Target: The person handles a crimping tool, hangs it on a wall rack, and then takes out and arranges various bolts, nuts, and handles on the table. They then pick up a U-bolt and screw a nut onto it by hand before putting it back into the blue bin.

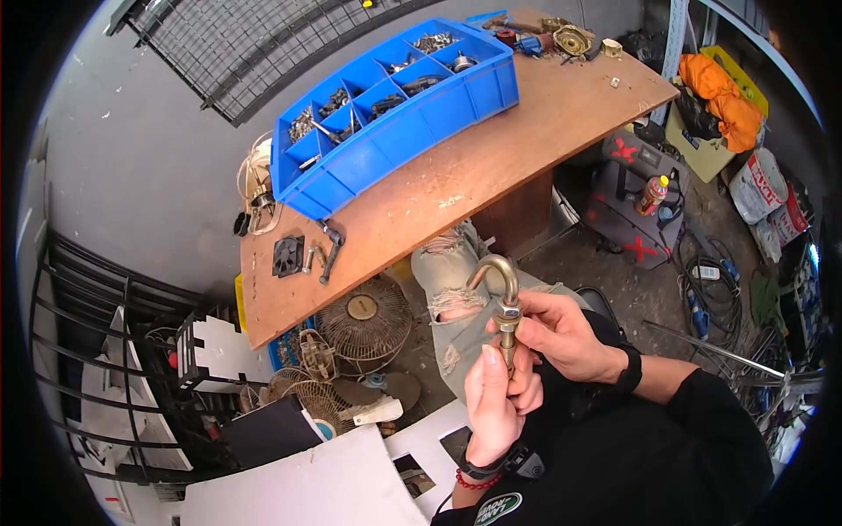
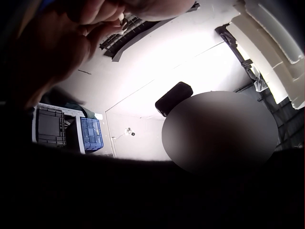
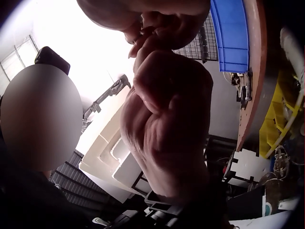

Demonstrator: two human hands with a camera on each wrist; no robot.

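Observation:
A metal hook bolt (image 1: 500,279) stands roughly upright in front of the person's body, its curved hook at the top and a nut (image 1: 508,312) on the shank below. My right hand (image 1: 566,337) pinches the shank just under the nut with thumb and fingers. Below it, my left hand (image 1: 498,399) grips the lower end, with its thumb pointing up along the shank. The two hands meet around the bolt, and their fingers cover part of it. In both wrist views the hands are dark, and the bolt is largely hidden by fingers.
A wooden table (image 1: 456,206) bears a blue divided bin (image 1: 395,167) of small hardware. Near its left end lie a small black fan (image 1: 288,255) and a black-handled tool (image 1: 331,250). A caged fan (image 1: 364,323) stands below the edge. Cables and bags lie at right.

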